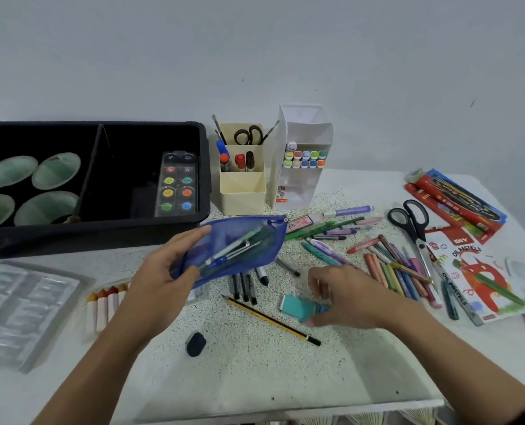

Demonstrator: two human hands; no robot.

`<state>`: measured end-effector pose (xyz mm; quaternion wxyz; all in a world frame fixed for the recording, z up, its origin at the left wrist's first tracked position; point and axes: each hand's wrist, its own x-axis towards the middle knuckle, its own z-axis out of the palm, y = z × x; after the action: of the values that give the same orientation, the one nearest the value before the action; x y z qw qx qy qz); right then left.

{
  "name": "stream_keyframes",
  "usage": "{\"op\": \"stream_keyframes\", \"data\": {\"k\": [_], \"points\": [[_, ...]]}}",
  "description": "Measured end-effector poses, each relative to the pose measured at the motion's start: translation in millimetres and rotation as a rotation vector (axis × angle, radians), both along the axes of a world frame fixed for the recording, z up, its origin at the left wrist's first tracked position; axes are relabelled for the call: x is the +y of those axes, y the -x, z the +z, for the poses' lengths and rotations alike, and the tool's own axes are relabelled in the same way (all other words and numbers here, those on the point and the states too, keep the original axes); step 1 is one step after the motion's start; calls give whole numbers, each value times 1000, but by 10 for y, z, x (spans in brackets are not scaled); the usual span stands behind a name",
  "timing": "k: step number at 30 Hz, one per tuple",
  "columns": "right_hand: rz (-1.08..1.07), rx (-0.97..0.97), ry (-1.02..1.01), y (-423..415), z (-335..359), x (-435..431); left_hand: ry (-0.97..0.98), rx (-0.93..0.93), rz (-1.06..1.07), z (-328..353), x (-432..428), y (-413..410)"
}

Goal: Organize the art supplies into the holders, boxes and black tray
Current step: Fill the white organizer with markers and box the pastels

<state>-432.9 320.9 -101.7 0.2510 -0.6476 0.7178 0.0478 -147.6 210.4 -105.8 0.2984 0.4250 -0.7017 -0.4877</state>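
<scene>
Head view: pouch up, teal block next.
Gripping the blue pouch [239, 245] in the left hand [163, 273] over the table [255, 372], pens inside; pinching the teal block [298, 306] with the right hand [347, 297]. Might drop the block from so shallow a pinch, or spill pens by tipping the pouch.
</scene>
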Motion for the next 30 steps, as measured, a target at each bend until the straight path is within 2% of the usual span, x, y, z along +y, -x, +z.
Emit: {"op": "stream_keyframes", "data": {"k": [3,7,12,15,18,23,26,30], "points": [[-20,31,9,-33,-65,74,5,-12,7,31,7,50],[-67,-29,51,101,-41,80,-19,23,16,56,-5,105],[-278,-452,380,33,202,-41,-32,-3,-6,30,4,120],[-204,-593,541,-350,300,-182,-33,-47,-26,14,20,141],[-26,-468,693,-626,236,-342,-54,-23,-25,56,35,163],[81,-275,747,-716,51,-541,-113,51,-2,117,-5,120],[134,-365,817,-678,56,-527,-124,82,22,109,-56,75],[79,-460,824,-465,32,-422,-132,64,37,72,-144,20]]}}
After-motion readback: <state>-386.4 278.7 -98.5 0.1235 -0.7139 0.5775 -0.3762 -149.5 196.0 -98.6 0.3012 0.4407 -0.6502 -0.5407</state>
